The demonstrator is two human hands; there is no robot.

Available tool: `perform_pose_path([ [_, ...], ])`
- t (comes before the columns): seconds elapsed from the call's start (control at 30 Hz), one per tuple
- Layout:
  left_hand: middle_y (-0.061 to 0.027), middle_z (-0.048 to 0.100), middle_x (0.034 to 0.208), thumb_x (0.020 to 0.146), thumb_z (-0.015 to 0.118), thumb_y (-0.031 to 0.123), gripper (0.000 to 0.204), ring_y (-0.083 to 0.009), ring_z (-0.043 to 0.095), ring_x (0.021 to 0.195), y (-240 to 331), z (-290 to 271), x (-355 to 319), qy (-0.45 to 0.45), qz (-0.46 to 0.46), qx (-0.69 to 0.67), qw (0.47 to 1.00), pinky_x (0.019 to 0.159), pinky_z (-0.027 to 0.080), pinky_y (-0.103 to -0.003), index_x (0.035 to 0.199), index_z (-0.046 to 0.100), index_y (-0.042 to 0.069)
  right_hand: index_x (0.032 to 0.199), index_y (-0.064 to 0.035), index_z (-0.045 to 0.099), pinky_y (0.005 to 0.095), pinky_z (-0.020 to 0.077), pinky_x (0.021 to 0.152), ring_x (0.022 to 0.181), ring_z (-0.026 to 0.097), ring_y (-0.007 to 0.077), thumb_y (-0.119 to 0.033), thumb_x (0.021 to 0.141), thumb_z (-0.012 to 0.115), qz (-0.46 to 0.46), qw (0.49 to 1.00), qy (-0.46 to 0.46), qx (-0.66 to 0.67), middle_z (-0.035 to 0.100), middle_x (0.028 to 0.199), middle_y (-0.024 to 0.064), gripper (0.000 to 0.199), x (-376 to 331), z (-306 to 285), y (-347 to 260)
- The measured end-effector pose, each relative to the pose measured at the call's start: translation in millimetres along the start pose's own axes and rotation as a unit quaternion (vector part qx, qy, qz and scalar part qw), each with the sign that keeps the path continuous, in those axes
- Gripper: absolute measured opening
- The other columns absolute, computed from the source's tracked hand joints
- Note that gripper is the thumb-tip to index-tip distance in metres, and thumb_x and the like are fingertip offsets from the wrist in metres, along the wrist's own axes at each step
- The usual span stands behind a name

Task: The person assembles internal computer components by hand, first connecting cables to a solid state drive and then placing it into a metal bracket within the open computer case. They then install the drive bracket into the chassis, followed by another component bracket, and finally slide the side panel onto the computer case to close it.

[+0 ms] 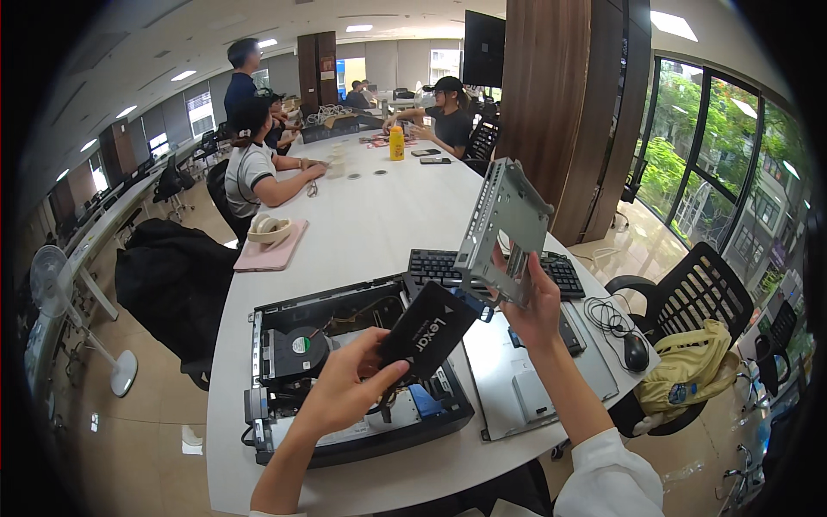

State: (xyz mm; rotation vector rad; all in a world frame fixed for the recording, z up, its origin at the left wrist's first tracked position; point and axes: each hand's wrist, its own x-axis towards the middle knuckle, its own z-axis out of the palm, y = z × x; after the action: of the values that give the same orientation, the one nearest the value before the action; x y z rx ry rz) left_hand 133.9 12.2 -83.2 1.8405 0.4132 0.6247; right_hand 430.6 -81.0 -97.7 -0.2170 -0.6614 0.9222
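Between the thumb and fingers of my left hand is a flat black solid-state drive, tilted above an opened desktop computer case. My right hand grips a grey metal drive bracket, raised upright over a black keyboard. Drive and bracket are close together; whether they touch I cannot tell. Inside the case show a round black fan, cables and a blue plastic part. Under my right forearm lies a silver metal cover panel.
A black mouse with coiled cable lies at the table's right edge. Left of the keyboard, a pink laptop carries white headphones. A yellow bottle and phones stand farther back. People sit around the far end; chairs flank the table.
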Motion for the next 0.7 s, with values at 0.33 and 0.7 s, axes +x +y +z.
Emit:
perform_pose_path([
  [0.33,-0.0102,0.075,0.091,0.097,0.073,0.014,0.028,-0.0123,0.070,0.079,14,-4,-4,-0.041,-0.017,0.050,0.998,0.073,0.053,-0.029,0.116,0.061,-0.002,0.147,-0.0126,0.052,0.0413,0.0520,0.103,0.118,0.061,0.0154,-0.036,0.108,0.053,0.036,0.974,-0.225,0.005,0.067,0.135,0.0019,0.045,25,-19,5],
  [0.7,-0.0087,0.072,0.078,0.098,0.073,0.024,0.030,-0.0135,0.062,0.066,16,-7,-4,-0.145,-0.015,0.106,0.984,0.061,0.047,-0.030,0.115,0.064,0.001,0.162,-0.0165,0.028,0.0384,0.0613,0.094,0.074,0.065,0.0130,-0.008,0.097,0.064,0.175,0.889,-0.199,0.373,0.059,0.139,0.0077,0.075,19,-8,18],
])
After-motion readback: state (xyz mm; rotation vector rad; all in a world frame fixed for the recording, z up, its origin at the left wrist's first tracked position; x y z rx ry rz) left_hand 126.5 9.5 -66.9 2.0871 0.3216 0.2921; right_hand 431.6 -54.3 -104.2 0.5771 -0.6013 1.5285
